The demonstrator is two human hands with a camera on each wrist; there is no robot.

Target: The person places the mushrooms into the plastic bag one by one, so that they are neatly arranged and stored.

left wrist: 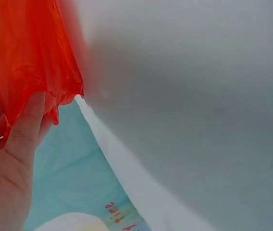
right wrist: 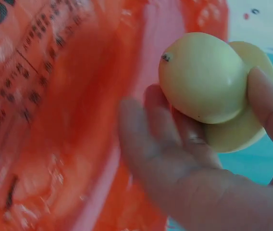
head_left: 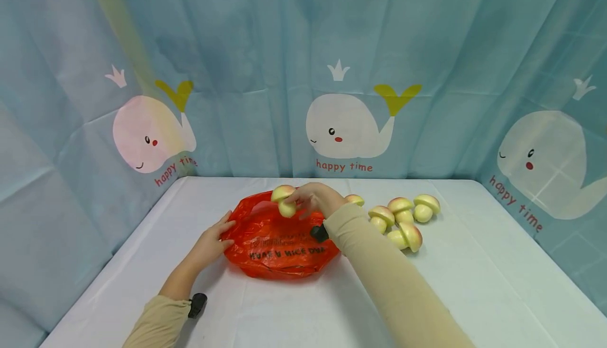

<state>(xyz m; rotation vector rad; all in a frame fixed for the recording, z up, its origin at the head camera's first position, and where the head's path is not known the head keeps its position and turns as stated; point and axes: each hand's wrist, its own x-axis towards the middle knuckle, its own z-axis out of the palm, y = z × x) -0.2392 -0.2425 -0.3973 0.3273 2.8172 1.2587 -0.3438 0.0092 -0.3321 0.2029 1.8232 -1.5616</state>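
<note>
My left hand [head_left: 212, 242] grips the left side of the rim of a red plastic bag [head_left: 280, 234], thumb and fingers pinching the thin film in the left wrist view. The bag's mouth is spread, and dark printed lettering runs across its front. Above the mouth, my right hand [head_left: 316, 199] holds a toy mushroom [head_left: 283, 200] between thumb and fingers. In the right wrist view this mushroom [right wrist: 201, 79] shows its pale yellow-green stem end with a small dark spot. The bag's right edge is partly hidden by the right wrist.
Several more toy mushrooms [head_left: 400, 208], with yellow-green caps tinged pink, lie to the right of the bag on the white table [head_left: 474, 274]. One is partly behind the right arm. A blue curtain [head_left: 265, 74] printed with whales surrounds the table's back and sides.
</note>
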